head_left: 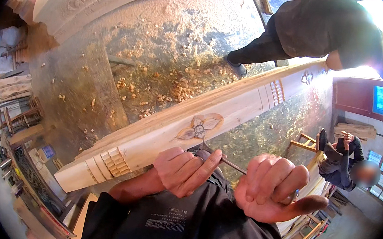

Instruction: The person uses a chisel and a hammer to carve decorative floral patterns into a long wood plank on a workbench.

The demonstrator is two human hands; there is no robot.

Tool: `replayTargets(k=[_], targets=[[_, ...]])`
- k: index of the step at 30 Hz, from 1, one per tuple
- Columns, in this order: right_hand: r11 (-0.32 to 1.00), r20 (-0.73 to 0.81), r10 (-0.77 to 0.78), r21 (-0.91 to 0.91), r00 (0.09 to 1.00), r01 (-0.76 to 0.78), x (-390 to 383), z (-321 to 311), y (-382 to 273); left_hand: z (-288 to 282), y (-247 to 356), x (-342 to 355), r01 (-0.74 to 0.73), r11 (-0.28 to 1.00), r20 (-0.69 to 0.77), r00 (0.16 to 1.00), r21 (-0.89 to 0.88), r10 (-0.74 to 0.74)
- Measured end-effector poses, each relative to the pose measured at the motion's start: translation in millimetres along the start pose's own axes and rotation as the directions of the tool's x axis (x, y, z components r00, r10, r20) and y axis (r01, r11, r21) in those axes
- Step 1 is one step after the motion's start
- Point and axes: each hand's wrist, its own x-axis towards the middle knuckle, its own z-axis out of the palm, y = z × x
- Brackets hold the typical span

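A long pale wooden beam [162,130] runs diagonally from lower left to upper right, with a carved flower motif [200,126] at its middle and fluted carving near both ends. My left hand [186,170] grips a thin metal chisel [231,163] whose tip rests just below the flower motif. Behind the chisel's rear end, my right hand [275,186] is closed around a wooden mallet handle [306,204].
Wood chips [176,90] litter the dusty floor beyond the beam. A person in dark clothes [313,29] bends over the beam's far end. Another person [343,161] sits at the right by a wooden chair [305,143]. Stacked timber and chair frames [13,105] stand left.
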Motion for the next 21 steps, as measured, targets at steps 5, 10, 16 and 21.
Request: replayTargets(k=[5, 10, 16, 21], targets=[[0.989, 0.255, 0.150, -0.035, 0.955, -0.146, 18, -10, -1, 3, 1, 1, 0.008, 0.998, -0.052, 0.999, 0.067, -0.004], [0.969, 0.465, 0.219, -0.005, 0.858, -0.246, 35, -16, 4, 5, 0, 1, 0.021, 0.995, -0.096, 0.995, 0.092, -0.013], [0.959, 0.558, 0.228, 0.013, 0.798, -0.283, 45, -14, 10, 2, 1, 3, 0.051, 0.994, -0.043, 0.998, 0.095, -0.047], [0.958, 0.600, 0.228, 0.003, 0.767, -0.287, 50, -16, 11, 3, 0, 4, 0.057, 0.993, -0.064, 0.997, 0.107, -0.050]])
